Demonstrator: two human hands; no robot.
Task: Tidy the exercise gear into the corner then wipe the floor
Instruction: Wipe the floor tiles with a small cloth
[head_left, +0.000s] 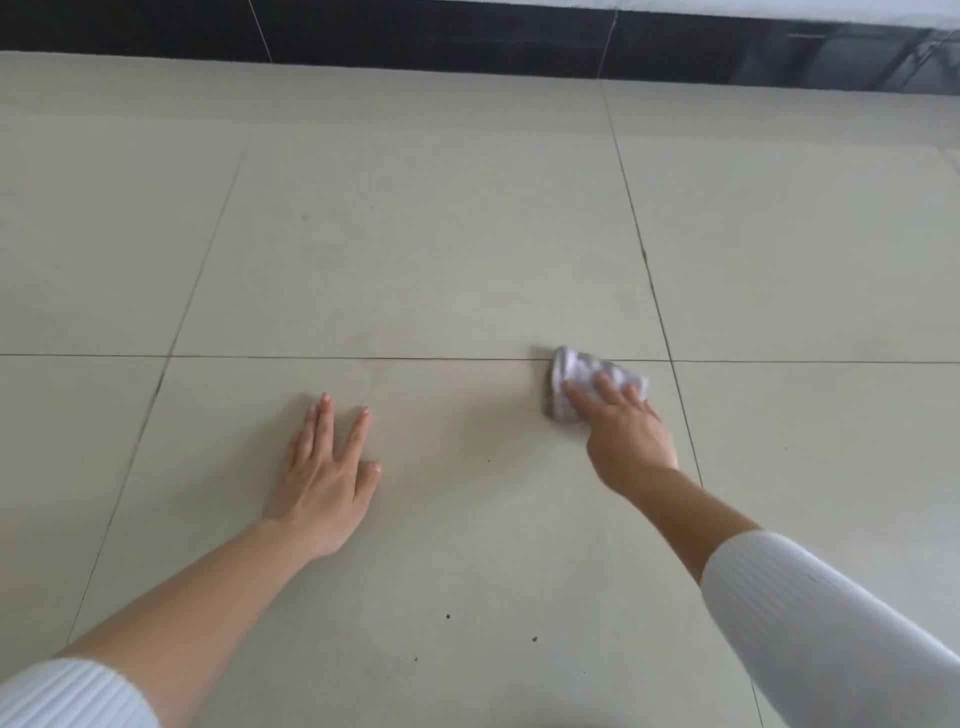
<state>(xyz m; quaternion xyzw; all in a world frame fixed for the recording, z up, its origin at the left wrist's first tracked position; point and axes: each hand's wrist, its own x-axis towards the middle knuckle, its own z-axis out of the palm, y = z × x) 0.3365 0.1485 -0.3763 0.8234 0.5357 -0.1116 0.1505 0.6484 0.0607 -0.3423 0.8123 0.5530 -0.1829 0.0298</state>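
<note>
A crumpled pale lilac cloth (579, 371) lies on the beige tiled floor (415, 234), just below a grout line. My right hand (623, 431) presses down on the cloth with fingers spread over it. My left hand (324, 467) lies flat on the floor to the left, palm down, fingers apart, holding nothing. Both forearms are bare with white ribbed sleeves pushed up. No exercise gear is in view.
A black skirting band (415, 36) runs along the far edge of the floor, with a white wall strip above it at the top right. A few small dark specks (448, 617) lie on the tile near me.
</note>
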